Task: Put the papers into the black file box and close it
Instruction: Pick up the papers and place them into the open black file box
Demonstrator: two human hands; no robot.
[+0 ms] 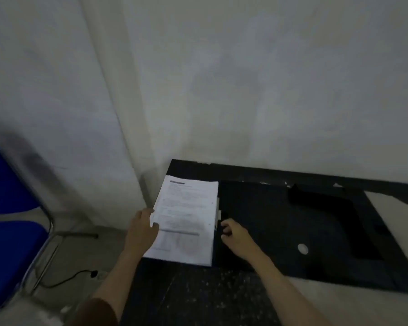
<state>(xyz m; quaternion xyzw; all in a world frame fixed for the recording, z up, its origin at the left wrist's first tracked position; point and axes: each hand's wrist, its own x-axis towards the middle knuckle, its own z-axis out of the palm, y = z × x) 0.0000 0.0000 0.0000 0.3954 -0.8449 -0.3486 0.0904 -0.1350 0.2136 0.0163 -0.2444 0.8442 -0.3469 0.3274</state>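
A thick stack of printed white papers (186,220) lies at the left end of a dark table. My left hand (143,229) grips the stack's left edge, with the thumb on the top sheet. The black file box (292,231) lies spread open to the right of the stack, its flap showing a round white button (302,248). My right hand (234,237) rests with curled fingers at the box's left edge, just beside the papers' right side. Whether it grips anything is hidden in the dark. I cannot tell if the stack sits inside the box's tray or beside it.
The black speckled table (198,297) stands against a pale wall (245,90) in a corner. A blue chair with a metal frame (12,208) stands on the left. A black cable (76,276) lies on the floor below it.
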